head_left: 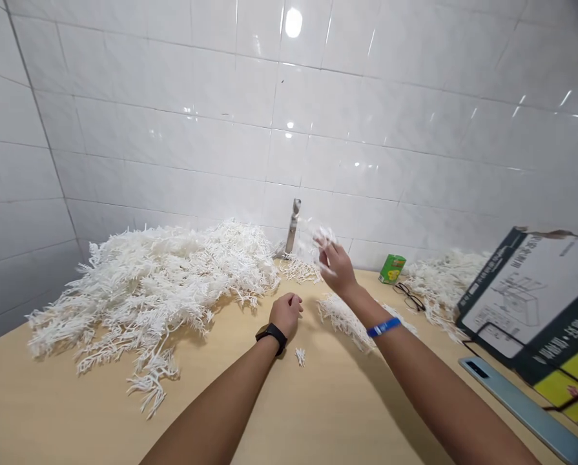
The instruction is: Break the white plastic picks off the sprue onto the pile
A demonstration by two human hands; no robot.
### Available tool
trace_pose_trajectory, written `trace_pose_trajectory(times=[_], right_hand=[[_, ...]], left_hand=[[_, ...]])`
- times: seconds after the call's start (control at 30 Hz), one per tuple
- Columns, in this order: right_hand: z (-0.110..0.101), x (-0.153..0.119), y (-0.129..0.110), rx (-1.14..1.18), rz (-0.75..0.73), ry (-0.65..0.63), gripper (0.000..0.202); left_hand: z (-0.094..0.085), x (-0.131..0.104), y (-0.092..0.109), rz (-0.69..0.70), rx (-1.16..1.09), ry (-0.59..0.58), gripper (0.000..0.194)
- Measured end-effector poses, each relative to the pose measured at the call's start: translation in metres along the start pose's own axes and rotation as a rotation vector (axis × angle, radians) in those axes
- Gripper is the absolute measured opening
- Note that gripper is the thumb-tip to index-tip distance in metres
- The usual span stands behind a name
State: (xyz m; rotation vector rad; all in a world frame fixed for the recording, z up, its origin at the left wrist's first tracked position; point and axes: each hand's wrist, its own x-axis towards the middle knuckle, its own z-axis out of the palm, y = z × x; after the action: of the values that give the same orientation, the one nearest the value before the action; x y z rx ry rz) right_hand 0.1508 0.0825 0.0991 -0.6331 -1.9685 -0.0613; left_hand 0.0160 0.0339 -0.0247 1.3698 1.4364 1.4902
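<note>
My right hand is raised above the table, its fingers closed on a white branching strand, which is blurred by motion. Low over the tabletop, my left hand is closed, with the fingers curled in; what they hold, if anything, is hidden. A small bunch of short white pieces lies just in front of my left wrist. Under my right forearm spreads a pile of white strands. A large heap of similar white branching strands fills the left of the table.
An upright metal piece stands by the tiled wall, with loose strands at its foot. To the right are a green box, glasses, another white pile, a large printed carton and a light blue phone.
</note>
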Motion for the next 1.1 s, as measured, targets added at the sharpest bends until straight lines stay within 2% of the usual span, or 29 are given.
trace_pose_trajectory(times=[0.07, 0.1, 0.17, 0.2, 0.3, 0.4, 0.47, 0.53, 0.6, 0.7, 0.83, 0.9, 0.97, 1.03, 1.1], right_hand=[[0.008, 0.018, 0.029, -0.141, 0.068, -0.081, 0.036], [0.012, 0.018, 0.04, -0.244, 0.147, -0.138, 0.037], [0.022, 0.0, 0.051, -0.368, 0.253, -0.206, 0.04], [0.028, -0.015, 0.051, -0.383, 0.229, -0.238, 0.039], [0.047, -0.069, 0.034, -0.345, 0.183, -0.293, 0.03], [0.056, -0.105, 0.007, -0.201, 0.185, -0.242, 0.03], [0.055, -0.112, -0.007, -0.072, 0.194, -0.225, 0.029], [0.051, -0.111, -0.015, -0.027, 0.275, -0.199, 0.028], [0.048, -0.109, -0.015, 0.02, 0.391, -0.24, 0.035], [0.045, -0.11, -0.008, 0.231, 0.539, -0.444, 0.044], [0.038, -0.11, -0.003, 0.581, 0.6, -0.786, 0.027], [0.03, -0.107, -0.003, 0.672, 0.559, -0.922, 0.027], [0.021, -0.102, -0.005, 0.651, 0.479, -1.038, 0.035], [0.015, -0.099, -0.006, 0.633, 0.371, -1.087, 0.041], [0.013, -0.099, -0.008, 0.63, 0.303, -1.086, 0.036]], left_hand=[[-0.001, 0.002, 0.002, -0.012, 0.021, 0.014, 0.026], [-0.002, 0.002, 0.003, -0.018, 0.027, 0.022, 0.026], [-0.003, 0.003, 0.004, -0.032, 0.019, 0.028, 0.025], [-0.003, 0.003, 0.004, -0.038, 0.014, 0.029, 0.025], [-0.002, 0.003, 0.004, -0.038, 0.005, 0.02, 0.025], [-0.002, 0.004, 0.003, -0.007, 0.008, 0.022, 0.026], [-0.004, 0.005, 0.004, 0.011, 0.006, 0.051, 0.026], [-0.006, 0.006, 0.005, -0.012, -0.057, 0.088, 0.022], [-0.008, 0.009, 0.005, -0.07, -0.162, 0.123, 0.018], [-0.011, 0.014, 0.003, -0.098, -0.209, 0.136, 0.018], [-0.012, 0.018, -0.002, -0.119, -0.252, 0.163, 0.021], [-0.013, 0.017, -0.002, -0.129, -0.266, 0.169, 0.022], [-0.013, 0.017, -0.002, -0.135, -0.276, 0.17, 0.022], [-0.013, 0.016, -0.001, -0.137, -0.28, 0.17, 0.021], [-0.013, 0.016, -0.001, -0.138, -0.282, 0.164, 0.021]])
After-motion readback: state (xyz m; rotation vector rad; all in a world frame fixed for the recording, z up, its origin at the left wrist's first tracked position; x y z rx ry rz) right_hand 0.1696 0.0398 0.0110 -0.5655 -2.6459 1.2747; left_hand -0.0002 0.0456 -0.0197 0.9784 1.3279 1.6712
